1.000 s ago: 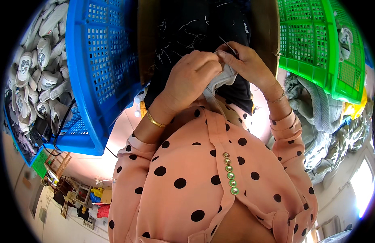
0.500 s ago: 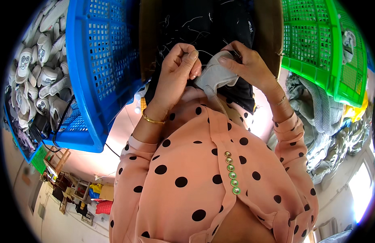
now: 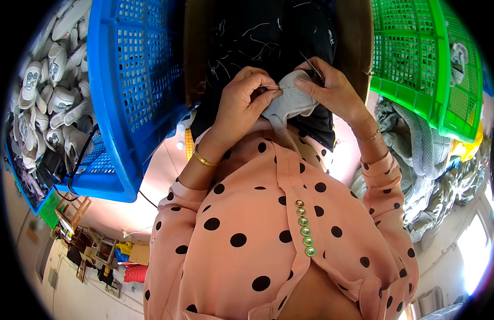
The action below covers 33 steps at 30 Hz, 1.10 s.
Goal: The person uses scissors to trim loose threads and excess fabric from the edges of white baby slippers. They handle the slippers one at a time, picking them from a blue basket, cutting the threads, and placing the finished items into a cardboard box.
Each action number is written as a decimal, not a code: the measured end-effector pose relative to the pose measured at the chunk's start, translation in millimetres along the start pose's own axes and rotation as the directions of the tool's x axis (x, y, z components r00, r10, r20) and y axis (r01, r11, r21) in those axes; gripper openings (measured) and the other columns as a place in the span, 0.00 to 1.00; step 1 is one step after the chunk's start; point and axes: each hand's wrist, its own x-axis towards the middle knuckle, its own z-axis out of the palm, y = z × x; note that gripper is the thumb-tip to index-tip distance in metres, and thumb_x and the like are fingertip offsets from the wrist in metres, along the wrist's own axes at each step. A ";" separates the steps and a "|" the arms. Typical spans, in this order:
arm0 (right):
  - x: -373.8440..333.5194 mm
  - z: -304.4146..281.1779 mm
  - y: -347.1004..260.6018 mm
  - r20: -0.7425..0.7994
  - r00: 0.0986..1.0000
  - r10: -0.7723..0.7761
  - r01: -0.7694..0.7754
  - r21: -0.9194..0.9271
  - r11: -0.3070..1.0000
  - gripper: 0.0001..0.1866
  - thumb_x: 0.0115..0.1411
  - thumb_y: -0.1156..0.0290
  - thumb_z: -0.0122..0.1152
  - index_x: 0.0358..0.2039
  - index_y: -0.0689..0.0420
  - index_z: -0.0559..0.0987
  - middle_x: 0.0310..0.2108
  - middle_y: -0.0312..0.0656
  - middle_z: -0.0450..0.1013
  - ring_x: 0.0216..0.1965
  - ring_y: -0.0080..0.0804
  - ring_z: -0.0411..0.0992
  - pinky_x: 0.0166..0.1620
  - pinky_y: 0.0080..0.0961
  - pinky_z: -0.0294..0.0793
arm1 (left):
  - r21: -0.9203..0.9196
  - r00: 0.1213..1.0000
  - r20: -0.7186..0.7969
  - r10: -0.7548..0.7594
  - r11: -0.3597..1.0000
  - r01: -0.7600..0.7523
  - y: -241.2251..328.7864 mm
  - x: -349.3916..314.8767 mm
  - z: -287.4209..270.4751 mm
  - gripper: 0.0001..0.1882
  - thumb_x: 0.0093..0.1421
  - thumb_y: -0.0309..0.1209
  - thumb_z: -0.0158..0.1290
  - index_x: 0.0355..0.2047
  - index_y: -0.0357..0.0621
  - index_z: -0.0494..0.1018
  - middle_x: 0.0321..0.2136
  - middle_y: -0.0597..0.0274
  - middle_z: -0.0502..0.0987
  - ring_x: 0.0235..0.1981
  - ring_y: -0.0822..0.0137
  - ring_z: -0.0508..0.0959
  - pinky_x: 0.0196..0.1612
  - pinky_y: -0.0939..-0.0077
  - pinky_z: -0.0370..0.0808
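Observation:
Over my lap, my right hand [image 3: 335, 93] grips a small light grey fabric shoe upper [image 3: 290, 101], thumb on its face. A thin dark pointed metal tool [image 3: 313, 66] also sticks out of that hand; its exact kind is unclear. My left hand [image 3: 244, 104] is closed in a pinch at the upper's left edge, the fingertips touching or nearly touching it. A fine white thread [image 3: 268, 86] runs by those fingertips to the fabric. Whether a needle is in the pinch is too small to tell. A narrow strip of the upper hangs toward my blouse.
At the left a blue plastic basket [image 3: 111, 106] stands by a heap of grey shoe pieces [image 3: 60, 98]. A green basket [image 3: 407, 64] is at the right, above piled grey fabric [image 3: 417, 141]. Loose thread ends lie on my dark trousers [image 3: 247, 32]. Brown box-like walls flank my legs.
My left hand has shifted right, its fingertips going from apart from the shoe upper to its edge. The thread stretched between hand and fabric is now shorter. My right hand keeps its hold.

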 end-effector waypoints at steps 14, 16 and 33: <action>-6.3 1.5 5.0 -0.031 0.998 -0.056 0.055 -0.033 0.998 0.24 0.58 0.56 0.67 0.44 0.64 0.74 0.32 0.47 0.77 0.33 0.27 0.76 0.39 0.23 0.76 | -0.438 0.964 0.116 -0.240 0.859 0.267 4.8 1.4 6.8 0.04 0.67 0.26 0.50 0.35 0.40 0.70 0.27 0.66 0.75 0.25 0.78 0.72 0.30 0.84 0.72; -7.5 -0.2 5.9 -0.019 0.997 -0.071 0.070 -0.041 0.997 0.23 0.59 0.57 0.66 0.43 0.64 0.74 0.31 0.47 0.77 0.32 0.27 0.76 0.39 0.23 0.76 | -0.167 0.966 0.178 -0.186 0.962 0.216 7.2 -1.9 -6.6 0.02 0.65 0.26 0.51 0.36 0.40 0.71 0.27 0.64 0.76 0.25 0.76 0.74 0.30 0.83 0.73; -17.8 1.6 11.9 -0.078 0.990 -0.117 0.114 -0.046 0.992 0.24 0.60 0.56 0.65 0.43 0.64 0.72 0.30 0.50 0.77 0.31 0.30 0.76 0.37 0.23 0.76 | -0.662 0.956 0.225 -0.190 0.690 0.293 30.2 14.2 -21.0 0.07 0.69 0.32 0.47 0.42 0.44 0.73 0.24 0.65 0.75 0.20 0.78 0.67 0.25 0.86 0.67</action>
